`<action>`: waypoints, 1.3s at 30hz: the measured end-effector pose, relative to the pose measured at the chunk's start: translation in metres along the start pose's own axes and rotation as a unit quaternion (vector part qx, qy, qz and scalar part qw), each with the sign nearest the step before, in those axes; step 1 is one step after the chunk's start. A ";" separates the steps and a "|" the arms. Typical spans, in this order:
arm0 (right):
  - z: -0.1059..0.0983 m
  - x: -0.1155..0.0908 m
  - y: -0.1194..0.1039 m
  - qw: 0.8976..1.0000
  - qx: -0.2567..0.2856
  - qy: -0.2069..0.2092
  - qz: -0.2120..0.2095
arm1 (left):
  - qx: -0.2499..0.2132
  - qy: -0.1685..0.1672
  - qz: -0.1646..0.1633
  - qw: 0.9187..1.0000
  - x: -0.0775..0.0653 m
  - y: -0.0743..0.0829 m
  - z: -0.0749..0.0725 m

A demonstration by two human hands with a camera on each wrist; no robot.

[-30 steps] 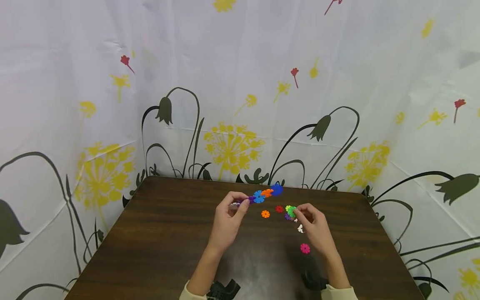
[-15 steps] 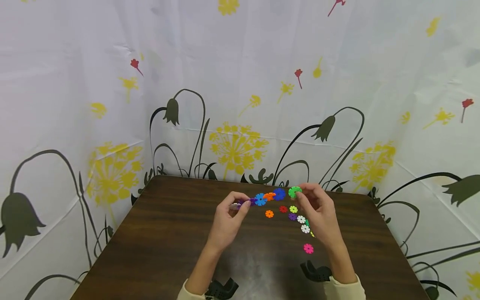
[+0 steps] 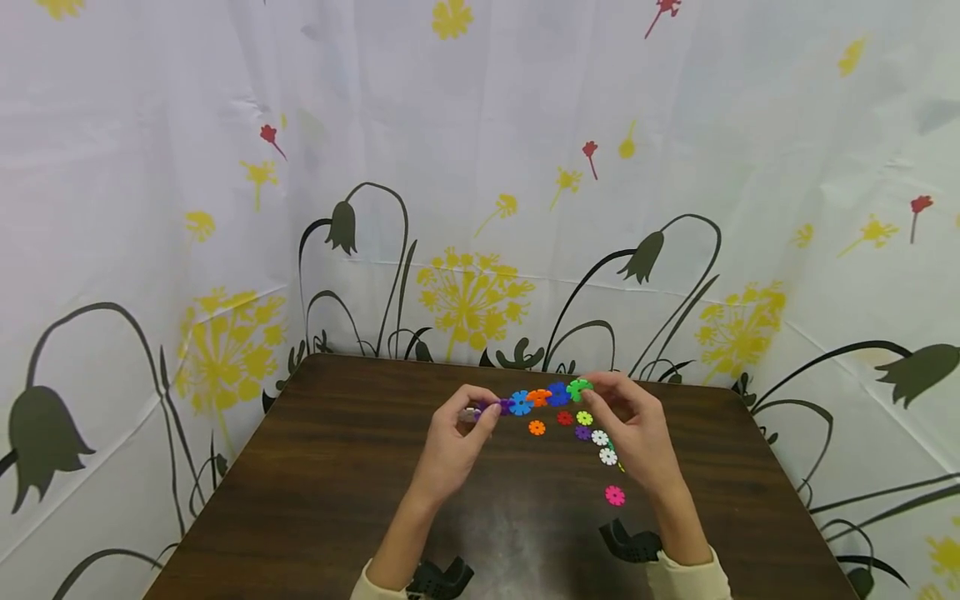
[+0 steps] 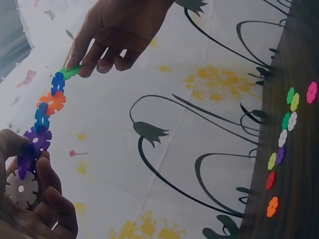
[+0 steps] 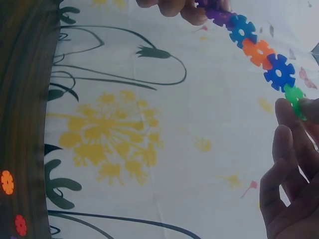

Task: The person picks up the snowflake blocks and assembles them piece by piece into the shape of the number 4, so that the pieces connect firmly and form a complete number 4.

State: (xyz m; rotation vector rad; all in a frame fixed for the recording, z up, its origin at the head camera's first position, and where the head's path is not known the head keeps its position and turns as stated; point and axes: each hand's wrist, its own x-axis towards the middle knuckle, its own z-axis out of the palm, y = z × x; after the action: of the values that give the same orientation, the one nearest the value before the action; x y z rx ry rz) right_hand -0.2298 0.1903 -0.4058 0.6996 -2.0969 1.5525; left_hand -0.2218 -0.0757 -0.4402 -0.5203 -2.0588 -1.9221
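Note:
My left hand [image 3: 452,446] pinches the purple part of a chain of interlocked flower-shaped discs above the table. From that hand the chain runs through a white disc [image 4: 21,189], purple discs [image 4: 37,140], a light blue disc [image 3: 521,403], an orange disc [image 3: 538,397] and a dark blue disc [image 3: 558,393]. Between thumb and fingertips my right hand [image 3: 636,429] pinches a green disc [image 3: 578,389], which touches the dark blue disc at the chain's far end. Whether its slots are fully engaged I cannot tell.
Loose discs lie on the dark wooden table [image 3: 337,475]: orange [image 3: 536,427], red [image 3: 565,418], yellow [image 3: 584,417], purple [image 3: 583,433], pink [image 3: 615,496], and white [image 3: 608,457] among several others near the right hand. A flower-print curtain [image 3: 480,167] hangs behind the table's back edge.
My right hand has lifted the green disc from near the loose discs, then brought it left against the chain's dark blue end. My left hand still holds the chain, nearly in place.

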 end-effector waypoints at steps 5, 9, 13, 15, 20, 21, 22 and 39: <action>-0.003 0.000 0.001 0.999 -0.046 -0.008 0.003 | -0.011 -0.018 -0.001 1.000 0.002 -0.002 -0.001; -0.005 0.000 -0.001 0.997 -0.073 -0.029 -0.002 | -0.014 -0.044 -0.005 0.999 0.003 -0.001 -0.005; -0.005 0.000 -0.002 0.995 -0.081 -0.044 -0.023 | -0.013 -0.061 -0.005 0.998 0.004 0.000 -0.008; -0.004 0.000 -0.001 0.995 -0.081 -0.045 -0.029 | -0.017 -0.057 -0.002 0.998 0.005 -0.002 -0.007; 0.000 -0.001 0.003 0.998 -0.056 -0.032 -0.012 | -0.043 -0.040 -0.001 0.998 0.007 -0.011 -0.001; 0.000 -0.002 0.004 0.998 -0.049 -0.025 -0.009 | -0.046 -0.046 -0.003 0.998 0.007 -0.013 -0.001; 0.001 -0.002 0.005 0.999 -0.042 -0.017 -0.007 | -0.048 -0.056 -0.006 0.997 0.007 -0.015 0.000; -0.002 0.001 0.017 1.000 -0.014 0.007 0.017 | 0.152 -0.287 -0.061 0.944 0.014 -0.033 0.006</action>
State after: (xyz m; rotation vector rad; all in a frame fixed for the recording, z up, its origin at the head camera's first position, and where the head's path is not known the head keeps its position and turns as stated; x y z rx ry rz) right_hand -0.2406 0.1960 -0.4172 0.6434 -2.1271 1.5387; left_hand -0.2485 -0.0706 -0.4643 -0.9853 -2.7397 -1.5851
